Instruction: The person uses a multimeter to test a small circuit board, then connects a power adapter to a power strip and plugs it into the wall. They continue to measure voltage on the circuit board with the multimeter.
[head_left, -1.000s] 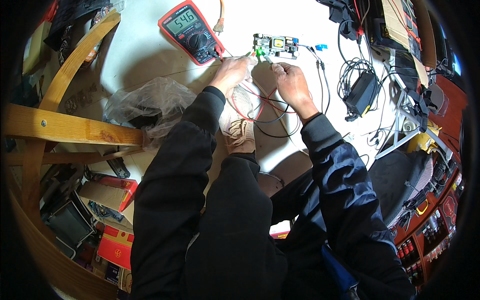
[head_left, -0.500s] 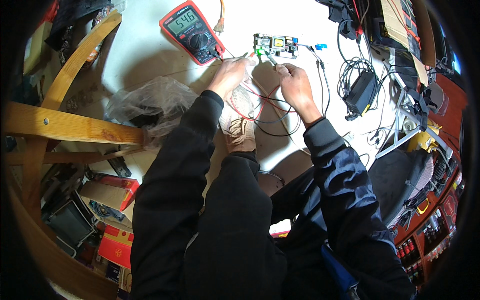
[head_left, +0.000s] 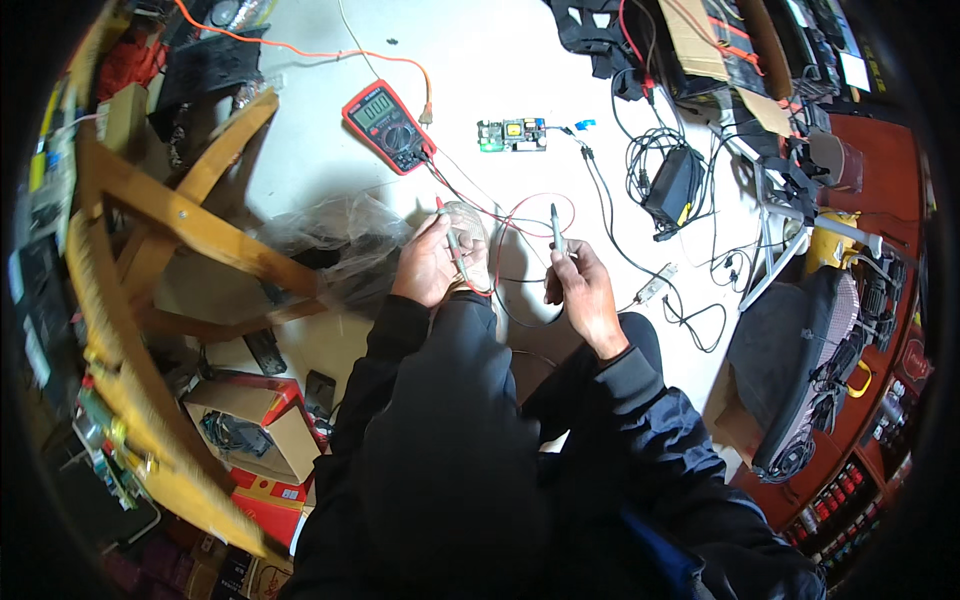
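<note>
My left hand [head_left: 424, 268] is closed on a red test probe [head_left: 453, 248], its tip pointing up and away from me. My right hand [head_left: 586, 298] pinches a dark-tipped, greyish test probe [head_left: 557, 232], also pointing away. Neither probe touches anything at its tip. Red and black leads [head_left: 522, 214] loop between the hands and run to a red-framed digital multimeter [head_left: 388, 128] with a lit display, at the far left. Beyond both hands a small circuit board [head_left: 512, 146] with a yellow component lies flat on the white surface, wired on its right to a cable with a blue connector [head_left: 586, 125].
A black power adapter [head_left: 672, 190] lies among coiled cables to the right. Crumpled clear plastic [head_left: 340, 240] is left of my left hand, near a wooden frame [head_left: 200, 215]. An orange cord [head_left: 330, 52] crosses the far left. A cardboard box [head_left: 250, 430] stands lower left.
Both hands have drawn back toward me from the circuit board, lifting the probes off it. The multimeter's reading has changed. The whole view has shifted, too.
</note>
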